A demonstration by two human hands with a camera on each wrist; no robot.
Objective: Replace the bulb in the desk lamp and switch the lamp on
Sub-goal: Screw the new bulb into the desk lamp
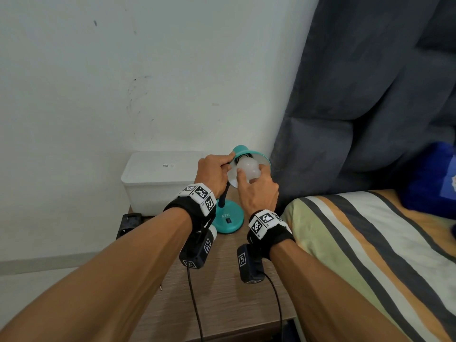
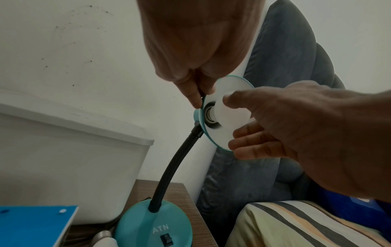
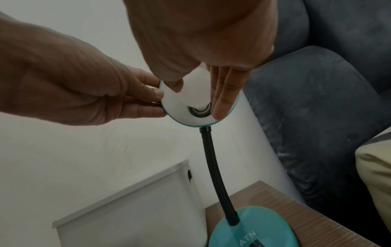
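From the head view, the left hand (image 1: pixel 213 172) pinches the rim and neck of the teal lamp shade (image 1: pixel 259 156), while the right hand (image 1: pixel 259 188) curls its fingers round the white bulb (image 1: pixel 248 169) sitting in the shade's mouth. The lamp's base (image 1: pixel 229 219), marked ATN, stands on the wooden table (image 1: pixel 222 292) with a black switch (image 1: pixel 229 220) on its front; a white box (image 1: pixel 160 178) sits behind against the wall, and a striped bed (image 1: pixel 370 243) lies to the right. In the left wrist view, the left hand (image 2: pixel 190 66) grips the shade (image 2: pixel 222 137) at its edge where the black gooseneck (image 2: pixel 171 167) joins it, and the right hand (image 2: pixel 296 133) holds the bulb (image 2: pixel 230 113) with thumb above and fingers below, its screw end at the socket. A second bulb (image 2: pixel 103 239) lies on the table beside the base (image 2: pixel 148 225), next to a blue box (image 2: pixel 36 225). In the right wrist view, the right hand (image 3: pixel 211 50) wraps the bulb (image 3: pixel 196 90), fingers laid along its side, and the left hand (image 3: pixel 84 93) pinches the shade (image 3: pixel 177 115) rim.
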